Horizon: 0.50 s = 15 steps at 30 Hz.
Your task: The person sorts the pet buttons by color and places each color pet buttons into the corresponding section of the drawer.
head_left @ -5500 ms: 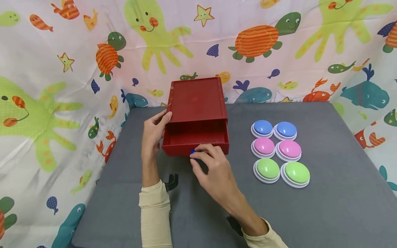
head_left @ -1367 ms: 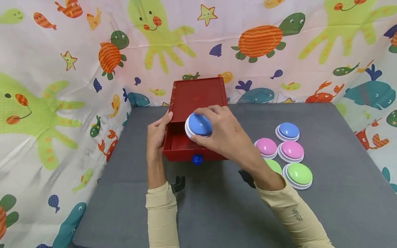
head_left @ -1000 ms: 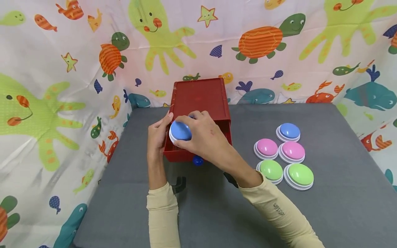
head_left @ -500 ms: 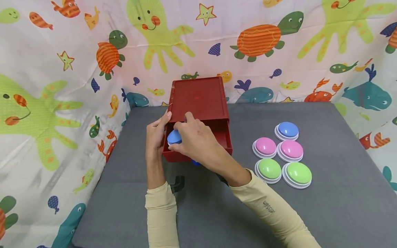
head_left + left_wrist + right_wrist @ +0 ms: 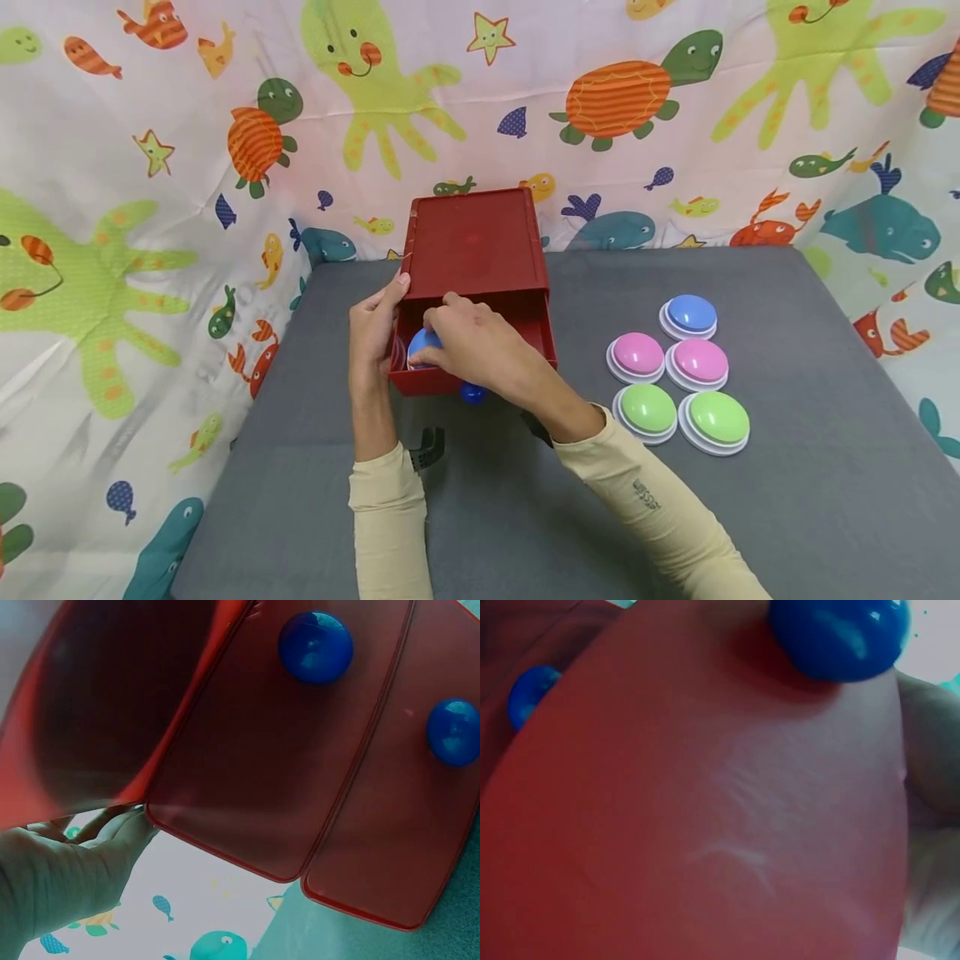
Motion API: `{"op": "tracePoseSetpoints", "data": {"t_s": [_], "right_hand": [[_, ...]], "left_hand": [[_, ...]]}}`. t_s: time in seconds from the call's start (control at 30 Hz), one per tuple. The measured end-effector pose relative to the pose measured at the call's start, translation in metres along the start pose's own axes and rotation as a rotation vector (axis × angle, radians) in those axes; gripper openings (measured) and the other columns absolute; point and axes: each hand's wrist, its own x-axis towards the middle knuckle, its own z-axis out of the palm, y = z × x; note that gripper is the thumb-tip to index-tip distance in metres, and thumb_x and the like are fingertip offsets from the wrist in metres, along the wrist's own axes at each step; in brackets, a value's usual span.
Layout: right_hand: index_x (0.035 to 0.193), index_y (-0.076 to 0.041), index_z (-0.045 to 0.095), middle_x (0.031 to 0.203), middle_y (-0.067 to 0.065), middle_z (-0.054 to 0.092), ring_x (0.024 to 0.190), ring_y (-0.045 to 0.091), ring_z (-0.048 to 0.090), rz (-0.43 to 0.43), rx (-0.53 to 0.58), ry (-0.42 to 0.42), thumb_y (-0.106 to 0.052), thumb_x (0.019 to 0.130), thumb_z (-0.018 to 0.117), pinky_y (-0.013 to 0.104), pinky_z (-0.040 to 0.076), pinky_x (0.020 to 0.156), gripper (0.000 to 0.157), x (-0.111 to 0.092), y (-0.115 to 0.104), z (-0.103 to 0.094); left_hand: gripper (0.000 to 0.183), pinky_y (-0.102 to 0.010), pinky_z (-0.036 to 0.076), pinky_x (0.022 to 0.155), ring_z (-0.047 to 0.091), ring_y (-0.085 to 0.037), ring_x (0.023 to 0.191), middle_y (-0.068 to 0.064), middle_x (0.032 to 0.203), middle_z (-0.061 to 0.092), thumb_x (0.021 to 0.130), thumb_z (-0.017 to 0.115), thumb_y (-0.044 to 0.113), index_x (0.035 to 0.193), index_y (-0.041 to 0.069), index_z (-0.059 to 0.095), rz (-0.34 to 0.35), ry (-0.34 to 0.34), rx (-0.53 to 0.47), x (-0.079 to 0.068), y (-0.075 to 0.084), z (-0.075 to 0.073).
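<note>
A red drawer cabinet stands at the back with its top drawer pulled out. Inside the drawer's left end is a blue domed push button on a white base, partly covered by my right hand, which holds it with thumb and fingers. My left hand lies along the cabinet's left side, thumb at the top front corner. In the left wrist view that hand's fingers reach along the side behind the drawer fronts. The right wrist view shows the drawer's front close up, with its blue knob.
To the right on the grey table sit another blue push button, two pink push buttons and two green push buttons. Lower drawers with blue knobs are closed. A printed sea-animal cloth hangs behind and beside the table.
My right hand first held the open drawer's knob, then carried one blue push button from the table over the drawer, and has lowered it into the left end. The left hand has stayed put.
</note>
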Motion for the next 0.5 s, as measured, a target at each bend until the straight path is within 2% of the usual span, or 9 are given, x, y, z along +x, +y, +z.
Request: {"op": "tracePoseSetpoints", "data": {"t_s": [0.13,0.3,0.43,0.5], "right_hand": [[0.129,-0.012,0.073,0.122,0.010,0.068,0.100,0.022,0.066,0.019,0.037,-0.019,-0.043,0.093,0.077,0.037,0.064,0.086,0.047,-0.002,0.002,-0.001],[0.134,-0.012,0.070,0.126,0.011,0.068,0.104,0.024,0.068,0.024,0.046,0.018,-0.041,0.094,0.077,0.039,0.065,0.086,0.050,-0.010,-0.001,-0.007],[0.135,-0.012,0.070,0.128,0.009,0.072,0.107,0.024,0.071,0.009,0.058,0.092,-0.039,0.093,0.079,0.040,0.064,0.089,0.050,-0.022,0.002,-0.021],[0.131,-0.012,0.072,0.124,0.008,0.074,0.103,0.023,0.072,0.011,0.107,0.149,-0.037,0.092,0.080,0.039,0.065,0.088,0.047,-0.028,0.007,-0.032]], "left_hand": [[0.056,-0.026,0.064,0.080,0.075,-0.017,0.101,-0.014,0.132,0.074,0.093,0.074,0.052,0.133,0.013,0.073,-0.012,0.007,-0.004,0.001,0.001,0.001],[0.053,-0.026,0.064,0.083,0.072,-0.019,0.110,-0.009,0.137,0.072,0.094,0.075,0.050,0.136,0.019,0.071,-0.007,0.000,-0.011,0.001,0.001,0.001],[0.051,-0.024,0.062,0.086,0.069,-0.020,0.115,-0.007,0.141,0.069,0.096,0.072,0.048,0.139,0.022,0.070,0.010,-0.010,-0.001,0.001,0.001,0.000],[0.050,-0.024,0.062,0.086,0.068,-0.021,0.114,-0.008,0.140,0.069,0.096,0.072,0.049,0.139,0.022,0.070,0.011,-0.012,0.009,0.000,0.001,0.000]]}}
